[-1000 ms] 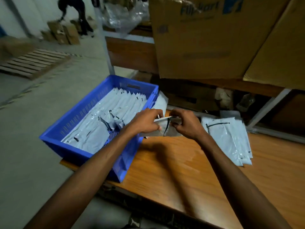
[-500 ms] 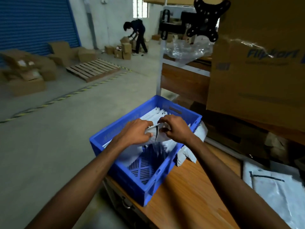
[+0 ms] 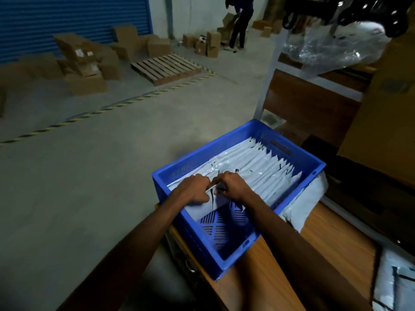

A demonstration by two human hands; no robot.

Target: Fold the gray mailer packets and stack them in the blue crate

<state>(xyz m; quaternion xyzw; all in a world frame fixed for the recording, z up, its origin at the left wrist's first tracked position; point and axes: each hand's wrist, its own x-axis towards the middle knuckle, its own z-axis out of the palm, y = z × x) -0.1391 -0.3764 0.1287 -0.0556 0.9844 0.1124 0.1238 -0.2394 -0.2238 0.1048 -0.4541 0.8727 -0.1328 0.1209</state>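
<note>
Both hands in the blue crate at the counter's near-left corner: left hand and right hand pinching the folded mailer. I'd tuck it upright against the packet row, crease down. Unfolded mailers wait at the right edge; cartons far off.

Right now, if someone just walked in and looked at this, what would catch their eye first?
Probably the blue crate on the corner of the wooden table, with a row of folded gray packets filling its far part. Over its near end, the left hand and right hand together grip one folded packet. Beyond lies a warehouse floor with cardboard boxes and a wooden pallet.
</note>
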